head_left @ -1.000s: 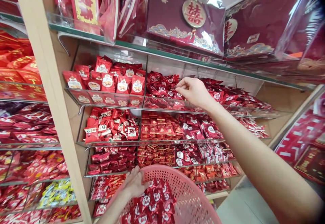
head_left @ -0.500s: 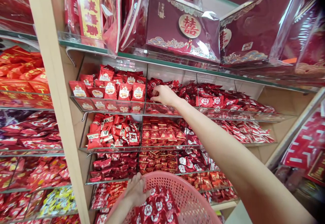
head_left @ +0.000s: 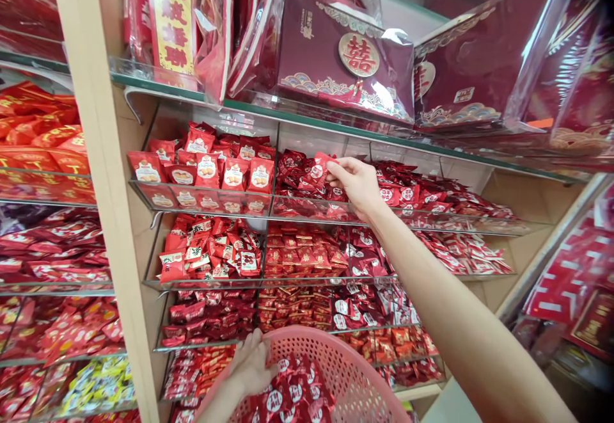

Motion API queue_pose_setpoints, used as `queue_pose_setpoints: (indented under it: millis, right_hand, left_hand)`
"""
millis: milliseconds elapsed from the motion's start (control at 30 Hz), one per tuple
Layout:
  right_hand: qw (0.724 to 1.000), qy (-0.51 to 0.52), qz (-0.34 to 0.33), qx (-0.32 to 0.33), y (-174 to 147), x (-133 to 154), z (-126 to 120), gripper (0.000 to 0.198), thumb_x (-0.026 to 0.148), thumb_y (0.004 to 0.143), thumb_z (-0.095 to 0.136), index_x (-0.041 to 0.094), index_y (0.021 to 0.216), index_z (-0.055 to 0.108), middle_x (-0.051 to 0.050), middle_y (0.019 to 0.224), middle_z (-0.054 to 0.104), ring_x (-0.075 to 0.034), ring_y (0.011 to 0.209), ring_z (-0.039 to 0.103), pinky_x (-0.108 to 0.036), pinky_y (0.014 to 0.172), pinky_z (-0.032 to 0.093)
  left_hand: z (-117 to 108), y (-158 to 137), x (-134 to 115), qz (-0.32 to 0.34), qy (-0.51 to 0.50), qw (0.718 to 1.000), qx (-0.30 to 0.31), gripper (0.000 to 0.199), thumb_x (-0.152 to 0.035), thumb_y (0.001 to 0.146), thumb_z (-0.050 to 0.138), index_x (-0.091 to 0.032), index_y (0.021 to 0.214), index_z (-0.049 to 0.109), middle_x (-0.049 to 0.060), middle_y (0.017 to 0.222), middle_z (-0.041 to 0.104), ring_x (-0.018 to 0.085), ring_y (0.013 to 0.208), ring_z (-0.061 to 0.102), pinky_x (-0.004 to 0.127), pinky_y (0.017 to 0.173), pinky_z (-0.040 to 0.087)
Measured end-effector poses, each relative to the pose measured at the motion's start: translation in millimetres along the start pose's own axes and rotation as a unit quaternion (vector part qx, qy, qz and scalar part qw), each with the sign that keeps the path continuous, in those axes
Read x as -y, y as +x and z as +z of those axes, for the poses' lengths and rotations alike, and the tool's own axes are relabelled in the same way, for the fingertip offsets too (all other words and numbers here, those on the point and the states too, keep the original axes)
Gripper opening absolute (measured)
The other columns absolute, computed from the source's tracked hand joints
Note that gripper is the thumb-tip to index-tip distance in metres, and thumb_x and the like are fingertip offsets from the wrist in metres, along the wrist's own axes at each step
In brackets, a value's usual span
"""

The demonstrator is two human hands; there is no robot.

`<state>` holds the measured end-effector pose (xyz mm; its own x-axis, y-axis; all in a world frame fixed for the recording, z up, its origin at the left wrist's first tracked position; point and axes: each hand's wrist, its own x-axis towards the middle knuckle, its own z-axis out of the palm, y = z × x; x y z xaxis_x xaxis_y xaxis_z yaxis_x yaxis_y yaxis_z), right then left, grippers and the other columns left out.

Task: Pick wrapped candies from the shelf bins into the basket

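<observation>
My right hand (head_left: 357, 186) pinches a small red candy packet (head_left: 317, 172) with a round white label. It hangs just above a shelf bin of similar dark red packets (head_left: 293, 166). Low in the view, my left hand (head_left: 252, 364) is on the rim of a pink perforated plastic basket (head_left: 352, 372), fingers curled over its left edge. Inside the basket lies a heap of dark red packets (head_left: 292, 394) with round white labels. Part of the basket is cut off by the bottom edge.
Clear dividers and a front lip (head_left: 307, 207) bound the bins. Left of my right hand sit red packets with cookie pictures (head_left: 206, 170). Overhead, a glass shelf (head_left: 336, 125) bears maroon boxes (head_left: 345, 58) in plastic wrap. A wooden post (head_left: 103, 173) stands at left.
My right hand has risen out of the bin and moved right, now with a red packet in its fingers. My left hand stays on the basket rim.
</observation>
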<state>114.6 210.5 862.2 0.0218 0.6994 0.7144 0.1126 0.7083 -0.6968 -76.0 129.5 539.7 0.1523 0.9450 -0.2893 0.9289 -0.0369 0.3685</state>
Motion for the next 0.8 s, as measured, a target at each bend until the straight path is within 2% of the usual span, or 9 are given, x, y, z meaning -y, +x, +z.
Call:
queue_pose_setpoints:
  millis: [133, 200, 267, 333, 400, 467, 533, 633, 800]
  right_hand:
    - [0.989, 0.123, 0.084, -0.009, -51.1, 0.7, -8.6, 0.033, 0.040, 0.061, 0.075, 0.017, 0.078, 0.059, 0.001, 0.070, 0.061, -0.009, 0.063, 0.059, -0.024, 0.065, 0.051]
    - [0.981, 0.149, 0.125, 0.004, -77.3, -4.6, -9.7, 0.030, 0.040, 0.065, 0.073, 0.018, 0.078, 0.057, 0.001, 0.069, 0.061, -0.010, 0.063, 0.061, -0.024, 0.064, 0.053]
    - [0.982, 0.135, 0.130, 0.003, -102.6, -13.2, -9.2, 0.025, 0.038, 0.072, 0.068, 0.018, 0.080, 0.056, 0.001, 0.068, 0.061, -0.010, 0.061, 0.061, -0.024, 0.061, 0.053]
    - [0.997, 0.055, 0.054, -0.017, -127.7, -25.1, -8.8, 0.015, 0.033, 0.078, 0.063, 0.020, 0.082, 0.056, -0.002, 0.076, 0.063, -0.013, 0.066, 0.063, -0.027, 0.062, 0.054]
    - [0.992, -0.076, -0.097, -0.019, -152.3, -40.2, -9.6, 0.007, 0.022, 0.080, 0.061, 0.021, 0.086, 0.059, -0.005, 0.089, 0.064, -0.016, 0.080, 0.064, -0.030, 0.070, 0.054]
    - [0.950, -0.196, -0.242, 0.016, -175.0, -56.9, -11.4, 0.019, 0.012, 0.079, 0.059, 0.023, 0.095, 0.061, -0.007, 0.098, 0.064, -0.018, 0.091, 0.062, -0.031, 0.077, 0.053]
    - [0.908, -0.264, -0.320, 0.051, -193.8, -72.3, -12.5, 0.030, 0.007, 0.080, 0.056, 0.022, 0.106, 0.059, -0.009, 0.102, 0.063, -0.018, 0.095, 0.060, -0.030, 0.078, 0.053]
    - [0.890, -0.294, -0.339, 0.078, -214.4, -87.5, -9.5, 0.034, 0.004, 0.081, 0.054, 0.018, 0.112, 0.055, -0.011, 0.104, 0.061, -0.018, 0.096, 0.059, -0.029, 0.078, 0.053]
    - [0.904, -0.302, -0.253, 0.167, -246.9, -101.9, 3.6, 0.016, 0.012, 0.089, 0.045, 0.017, 0.100, 0.054, -0.008, 0.094, 0.061, -0.014, 0.086, 0.061, -0.026, 0.075, 0.052]
  left_hand:
    - [-1.6, -0.6, -0.8, 0.010, -0.019, 0.999, -0.024, 0.060, -0.051, 0.072, 0.048, -0.018, 0.122, 0.055, 0.013, 0.143, 0.038, 0.033, 0.135, 0.025, 0.047, 0.110, 0.019]
    - [-2.7, -2.0, -1.7, 0.019, -0.026, 0.999, -0.037, 0.053, -0.051, 0.071, 0.048, -0.021, 0.113, 0.061, 0.010, 0.134, 0.048, 0.034, 0.131, 0.033, 0.047, 0.108, 0.024]
    - [-3.7, -3.3, -2.8, 0.025, -0.021, 0.999, -0.042, 0.049, -0.051, 0.071, 0.048, -0.022, 0.107, 0.063, 0.011, 0.130, 0.051, 0.034, 0.128, 0.037, 0.048, 0.107, 0.026]
    - [-4.1, -3.8, -3.6, 0.021, -0.005, 0.999, -0.038, 0.052, -0.051, 0.072, 0.046, -0.019, 0.110, 0.062, 0.012, 0.136, 0.046, 0.035, 0.130, 0.034, 0.048, 0.107, 0.025]
    - [-3.6, -3.2, -3.9, 0.014, 0.010, 1.000, -0.023, 0.058, -0.052, 0.073, 0.044, -0.015, 0.116, 0.058, 0.015, 0.143, 0.035, 0.035, 0.134, 0.027, 0.048, 0.110, 0.020]
    - [-2.5, -1.8, -4.0, 0.010, 0.021, 1.000, -0.006, 0.064, -0.053, 0.074, 0.042, -0.011, 0.121, 0.054, 0.018, 0.148, 0.026, 0.034, 0.136, 0.020, 0.047, 0.111, 0.016]
    - [-1.3, -0.3, -4.2, 0.008, 0.027, 1.000, 0.001, 0.066, -0.052, 0.075, 0.041, -0.009, 0.124, 0.051, 0.020, 0.148, 0.022, 0.034, 0.137, 0.018, 0.047, 0.111, 0.015]
    - [-0.5, 1.0, -5.1, 0.013, 0.040, 0.999, -0.008, 0.058, -0.051, 0.076, 0.042, -0.012, 0.116, 0.056, 0.019, 0.143, 0.032, 0.035, 0.134, 0.024, 0.048, 0.109, 0.020]
    - [-0.9, 1.6, -4.7, 0.037, 0.064, 0.997, -0.035, 0.047, -0.047, 0.076, 0.043, -0.012, 0.101, 0.061, 0.018, 0.127, 0.046, 0.035, 0.122, 0.039, 0.046, 0.100, 0.032]
